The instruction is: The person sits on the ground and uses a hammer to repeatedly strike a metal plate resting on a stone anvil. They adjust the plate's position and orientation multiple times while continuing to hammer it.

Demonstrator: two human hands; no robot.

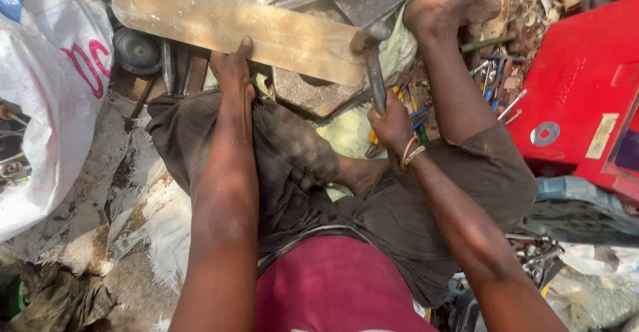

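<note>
Nearest to me I see a dark red shirt (333, 285) and grey-brown trousers (293, 152), the person sitting on the ground with legs folded. To the near left lies a crumpled dirty sheet (133, 219), and beyond it a white sack (53, 106). From the lap both arms reach away from me. My right hand (393, 127), with bands at the wrist, is closed around the handle of a hammer (374, 72), whose head sits against the right end of a long flat metal blade (233, 26). My left hand (233, 69) is pressed on the near edge of that blade, thumb up on its face and fingers hidden beneath, so I take it as gripping. The blade lies crosswise, far from me, over dark scrap plates. To the right a bare foot (439, 6) rests by small tools (492, 79), and a red plastic case (586, 92) stands at the far right.
</note>
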